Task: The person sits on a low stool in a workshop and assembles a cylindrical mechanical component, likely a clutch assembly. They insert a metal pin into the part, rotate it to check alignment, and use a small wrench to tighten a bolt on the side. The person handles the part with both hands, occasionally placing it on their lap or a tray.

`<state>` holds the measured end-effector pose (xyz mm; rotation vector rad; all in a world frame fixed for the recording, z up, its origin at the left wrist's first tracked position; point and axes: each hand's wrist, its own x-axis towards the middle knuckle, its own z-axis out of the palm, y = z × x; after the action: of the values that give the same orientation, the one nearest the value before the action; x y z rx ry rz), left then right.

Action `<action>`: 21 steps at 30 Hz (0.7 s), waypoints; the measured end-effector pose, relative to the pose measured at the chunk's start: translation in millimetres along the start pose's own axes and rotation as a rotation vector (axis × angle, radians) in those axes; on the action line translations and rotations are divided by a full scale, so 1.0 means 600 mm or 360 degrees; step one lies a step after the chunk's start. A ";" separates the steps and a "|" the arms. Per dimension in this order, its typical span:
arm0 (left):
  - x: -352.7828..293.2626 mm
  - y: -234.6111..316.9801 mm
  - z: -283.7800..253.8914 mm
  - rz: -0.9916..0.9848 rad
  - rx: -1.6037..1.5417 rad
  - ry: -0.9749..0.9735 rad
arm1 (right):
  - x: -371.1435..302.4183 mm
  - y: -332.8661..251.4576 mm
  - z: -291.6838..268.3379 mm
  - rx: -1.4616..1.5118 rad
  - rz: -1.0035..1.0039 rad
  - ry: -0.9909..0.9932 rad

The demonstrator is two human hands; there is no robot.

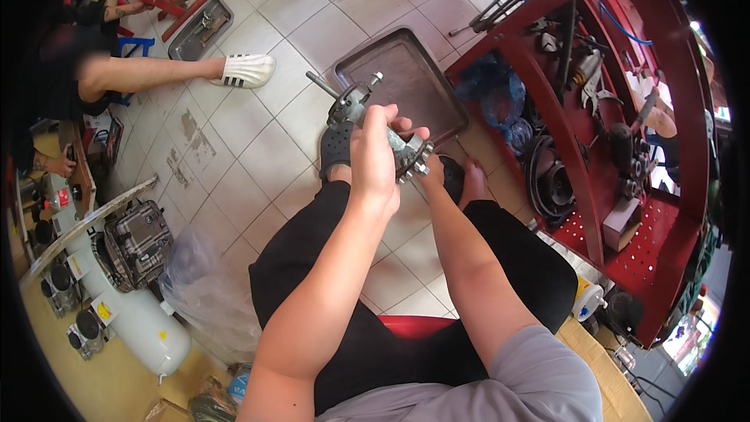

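My left hand (375, 152) is wrapped around a grey metal machine part (355, 101) with studs and a shaft sticking out toward the upper left. It is held up above my knees. My right hand (431, 168) sits under the part's bolted flange (412, 158), mostly hidden behind the left hand, with fingers on the flange. I am seated in black trousers on a red stool (414, 327), feet in dark perforated clogs (337, 147) on the tiled floor.
A dark metal tray (426, 90) lies on the floor ahead. A red tool cart (625, 148) with tools, belts and a blue bag stands to the right. Another person (117, 70) sits at upper left, leg stretched out in a white shoe. A white compressor (133, 312) lies at lower left.
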<state>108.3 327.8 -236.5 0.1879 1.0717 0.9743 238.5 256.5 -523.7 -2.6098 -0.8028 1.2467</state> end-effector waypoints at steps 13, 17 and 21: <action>0.000 0.021 0.010 -0.0112 -0.0192 0.0099 | 0.054 0.031 0.067 -0.0561 -0.0185 -0.0097; -0.001 0.020 0.009 -0.0114 -0.0193 0.0087 | 0.054 0.041 0.073 -0.0684 -0.0311 -0.0151; 0.005 0.018 0.003 -0.0052 -0.0142 0.0086 | 0.042 0.045 0.052 -0.0623 -0.0324 -0.0363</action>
<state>103.8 336.9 -231.2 0.0713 1.0748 1.0004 238.5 243.8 -570.2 -2.6011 -1.4465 1.4690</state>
